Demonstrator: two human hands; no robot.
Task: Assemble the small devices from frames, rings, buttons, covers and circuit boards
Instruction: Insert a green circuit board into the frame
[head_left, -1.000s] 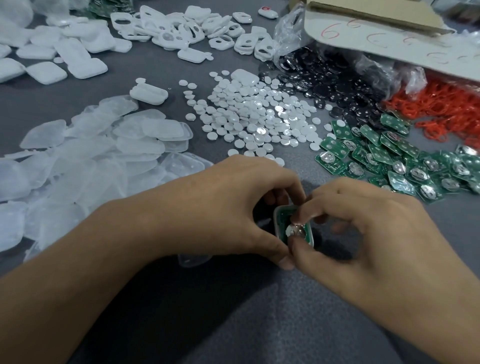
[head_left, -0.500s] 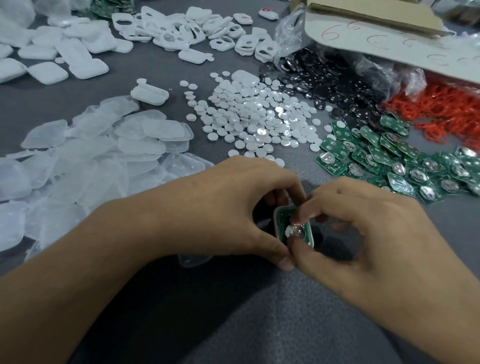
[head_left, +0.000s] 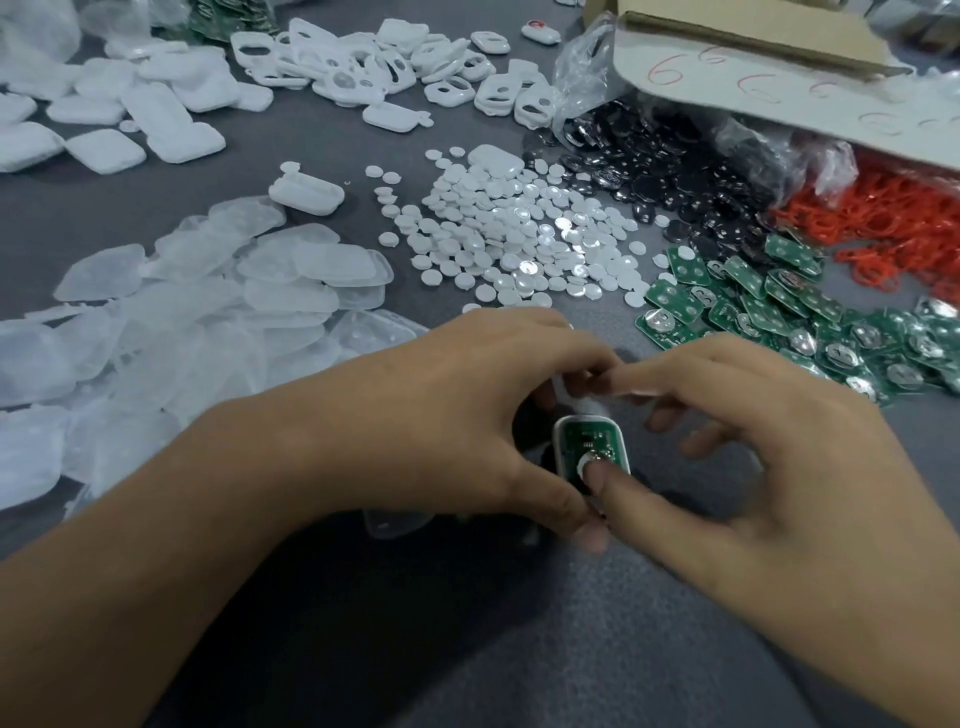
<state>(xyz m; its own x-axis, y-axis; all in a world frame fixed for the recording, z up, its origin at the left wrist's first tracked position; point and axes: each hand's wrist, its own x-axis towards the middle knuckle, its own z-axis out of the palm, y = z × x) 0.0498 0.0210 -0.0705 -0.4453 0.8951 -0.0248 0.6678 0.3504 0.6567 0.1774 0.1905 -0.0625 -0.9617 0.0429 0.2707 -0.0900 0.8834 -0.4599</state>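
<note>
A small white frame (head_left: 560, 441) with a green circuit board (head_left: 592, 439) seated in it lies on the grey table between my hands. My left hand (head_left: 452, 415) curls round the frame's left side, thumb at its near end and fingertips at its far end. My right hand (head_left: 769, 457) presses its thumb on the round metal pad at the board's near end, while its forefinger reaches over the far end to meet the left fingertips. Part of the frame is hidden under my fingers.
Translucent covers (head_left: 218, 312) lie heaped at the left, white frames (head_left: 395, 67) at the back, and white round buttons (head_left: 519, 244) in the middle. Black discs (head_left: 675, 171), red rings (head_left: 883, 223), green boards (head_left: 779, 312) and a cardboard box (head_left: 753, 57) fill the right.
My right forefinger has lifted off the board and stretched to the frame's far end, uncovering the green board. My right thumb now presses the metal pad. The left hand has hardly moved.
</note>
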